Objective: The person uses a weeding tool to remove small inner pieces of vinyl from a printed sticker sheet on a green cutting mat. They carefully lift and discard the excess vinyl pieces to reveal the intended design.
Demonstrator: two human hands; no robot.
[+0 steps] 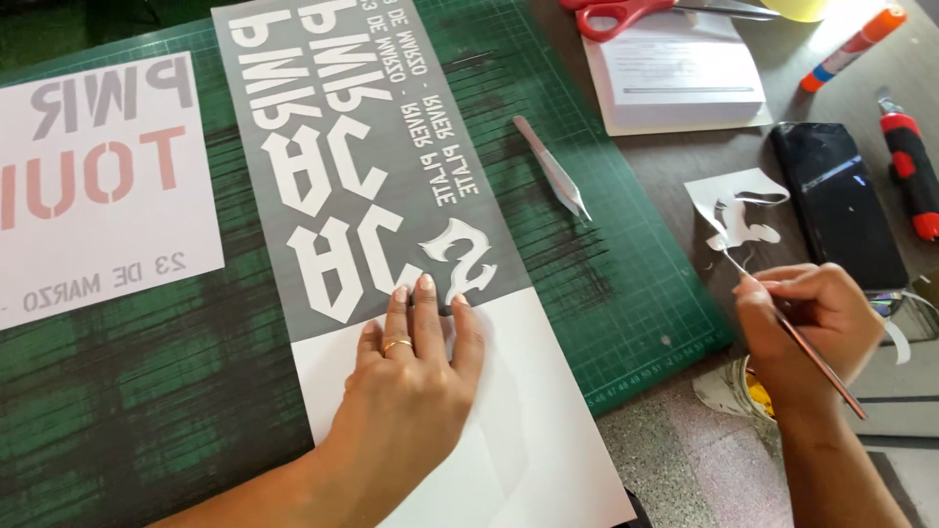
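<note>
Two hands: left hand (411,376) flat on the stencil sheet (367,166) (fingers spread), right hand (807,323) pinching a craft knife (797,337).

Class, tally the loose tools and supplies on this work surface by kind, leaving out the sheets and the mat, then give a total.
Red-handled scissors: 1
Metal tweezers: 1
Orange-capped glue stick: 1
Red-and-black utility knife: 1
Black phone: 1
Thin craft knife in the right hand: 1
Total: 6
</note>
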